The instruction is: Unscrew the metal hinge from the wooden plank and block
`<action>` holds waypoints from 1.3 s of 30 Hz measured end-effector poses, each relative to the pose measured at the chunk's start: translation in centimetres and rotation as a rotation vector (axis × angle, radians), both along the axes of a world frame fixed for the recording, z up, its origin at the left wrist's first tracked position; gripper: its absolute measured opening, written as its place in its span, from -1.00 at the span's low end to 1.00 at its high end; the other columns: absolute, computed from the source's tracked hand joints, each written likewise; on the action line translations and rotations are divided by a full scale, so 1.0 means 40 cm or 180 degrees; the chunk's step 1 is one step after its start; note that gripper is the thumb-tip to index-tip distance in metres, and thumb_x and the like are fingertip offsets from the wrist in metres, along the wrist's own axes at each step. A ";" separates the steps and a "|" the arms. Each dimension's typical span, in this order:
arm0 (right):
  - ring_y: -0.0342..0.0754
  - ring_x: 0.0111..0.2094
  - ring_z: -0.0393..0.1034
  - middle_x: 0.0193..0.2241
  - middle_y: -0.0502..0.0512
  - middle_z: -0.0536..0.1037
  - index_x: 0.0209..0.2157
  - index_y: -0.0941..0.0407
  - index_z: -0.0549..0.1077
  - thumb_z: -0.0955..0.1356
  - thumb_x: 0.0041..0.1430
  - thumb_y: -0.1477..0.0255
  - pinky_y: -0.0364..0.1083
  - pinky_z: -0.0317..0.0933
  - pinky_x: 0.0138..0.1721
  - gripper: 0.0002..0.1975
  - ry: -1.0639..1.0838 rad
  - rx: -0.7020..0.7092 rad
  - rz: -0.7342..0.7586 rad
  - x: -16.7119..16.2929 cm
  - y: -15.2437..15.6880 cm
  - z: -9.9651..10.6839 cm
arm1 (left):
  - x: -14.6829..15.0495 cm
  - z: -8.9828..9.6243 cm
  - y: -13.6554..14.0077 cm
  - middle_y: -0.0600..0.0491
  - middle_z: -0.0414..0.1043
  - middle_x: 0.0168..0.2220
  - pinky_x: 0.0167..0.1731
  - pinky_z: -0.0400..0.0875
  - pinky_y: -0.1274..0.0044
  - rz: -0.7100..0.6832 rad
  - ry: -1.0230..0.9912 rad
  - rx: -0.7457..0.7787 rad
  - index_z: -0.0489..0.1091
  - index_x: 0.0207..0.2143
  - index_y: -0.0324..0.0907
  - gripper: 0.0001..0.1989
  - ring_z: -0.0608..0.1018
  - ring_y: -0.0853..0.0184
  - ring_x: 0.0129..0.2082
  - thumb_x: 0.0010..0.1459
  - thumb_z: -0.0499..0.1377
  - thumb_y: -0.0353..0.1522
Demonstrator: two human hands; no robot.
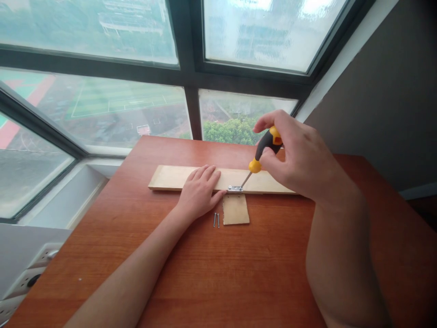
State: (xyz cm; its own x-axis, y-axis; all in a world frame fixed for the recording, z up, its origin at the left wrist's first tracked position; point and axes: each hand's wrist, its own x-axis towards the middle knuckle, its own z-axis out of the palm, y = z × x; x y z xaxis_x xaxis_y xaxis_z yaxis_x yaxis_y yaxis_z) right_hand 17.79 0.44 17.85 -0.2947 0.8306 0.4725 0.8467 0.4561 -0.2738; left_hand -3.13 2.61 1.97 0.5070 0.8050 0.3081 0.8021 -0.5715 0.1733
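Note:
My right hand (293, 155) grips a yellow-and-black screwdriver (265, 148) by its handle, tilted with the tip down at the right end of a small metal hinge (235, 188). The hinge sits along the near edge of a long pale wooden board (167, 175), and a screw head shows at its left end. Flat on the board lies my left hand (200, 189), fingers stretched out, its thumb close to the hinge. Just in front of the hinge is a small square wooden piece (236, 210). Two screws (216, 220) lie side by side left of that piece.
Everything rests on a reddish-brown wooden table (218, 273). Dark-framed windows (189, 68) stand behind its far edge. Wall sockets (29, 280) are at the lower left, and a grey wall (382, 105) rises on the right.

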 end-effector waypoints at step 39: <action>0.06 -0.27 0.42 -0.23 0.06 0.52 -0.13 0.01 0.38 0.29 0.09 0.52 0.05 0.29 -0.21 -0.72 -0.0114 0.0352 -0.0092 -0.008 -0.004 0.004 | -0.002 -0.005 0.008 -0.14 0.25 0.20 0.18 0.14 0.22 0.0053 -0.0091 -0.0034 0.26 0.11 -0.16 -0.51 0.26 0.04 0.20 0.21 0.08 -0.12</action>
